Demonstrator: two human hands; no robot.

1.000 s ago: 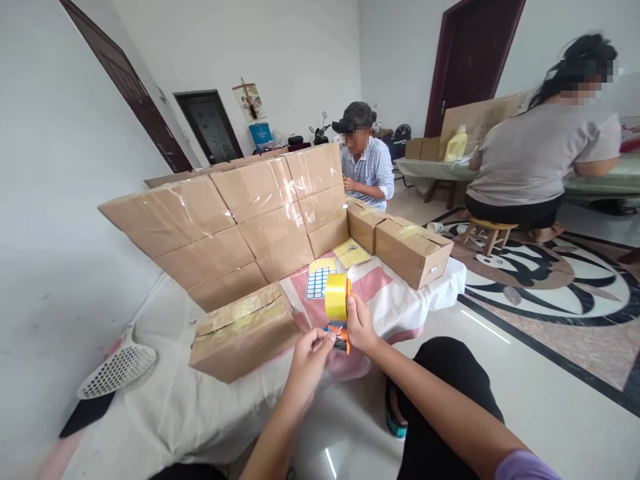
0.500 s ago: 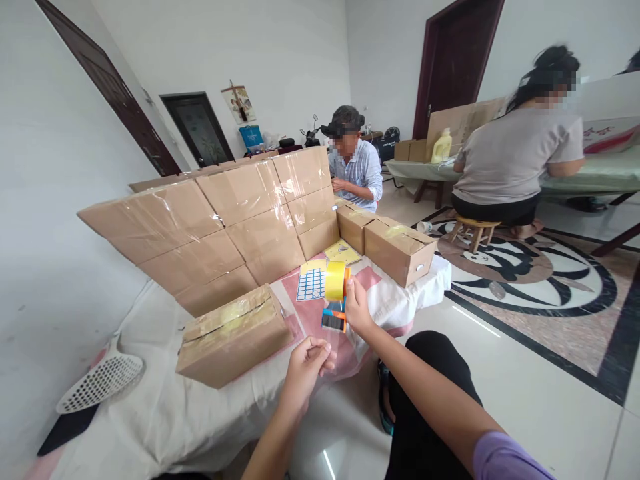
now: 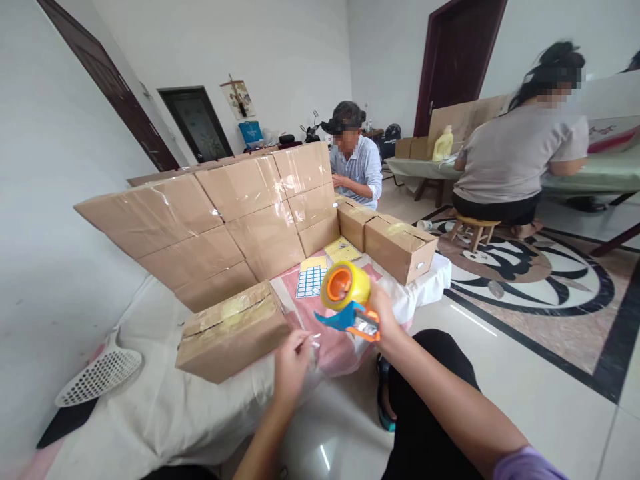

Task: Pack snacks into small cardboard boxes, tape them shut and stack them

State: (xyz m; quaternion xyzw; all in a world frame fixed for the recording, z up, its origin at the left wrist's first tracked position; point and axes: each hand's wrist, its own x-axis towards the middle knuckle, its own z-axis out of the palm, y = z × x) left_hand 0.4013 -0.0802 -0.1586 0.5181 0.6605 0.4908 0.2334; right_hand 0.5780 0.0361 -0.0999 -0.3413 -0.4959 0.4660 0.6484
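My right hand (image 3: 384, 312) is wrapped round the handle of a tape dispenser (image 3: 367, 323), blue and orange, carrying a yellow roll of tape (image 3: 357, 283). The roll's orange hub faces me, and the dispenser is held above the table's front edge. To its left, my left hand (image 3: 291, 360) is closed in a pinch, slightly blurred. A small, shiny, clear scrap of tape (image 3: 315, 341) shows at its fingertips. Just behind the left hand sits a taped cardboard box (image 3: 233, 333). Beyond the dispenser lie a sheet of blue-bordered labels (image 3: 311, 281) and a yellow printed card (image 3: 343, 249).
Stacked cardboard boxes (image 3: 240, 213) form a wall at the table's back. More boxes (image 3: 400, 248) line its right side. A white perforated fly swatter-like piece (image 3: 103, 379) lies at the left. One person (image 3: 357, 167) sits behind the boxes; another (image 3: 523, 153) sits on a stool.
My right hand has turned the dispenser so the roll's hub faces me, bringing it slightly right and nearer. My left hand has moved a little left, away from the dispenser.
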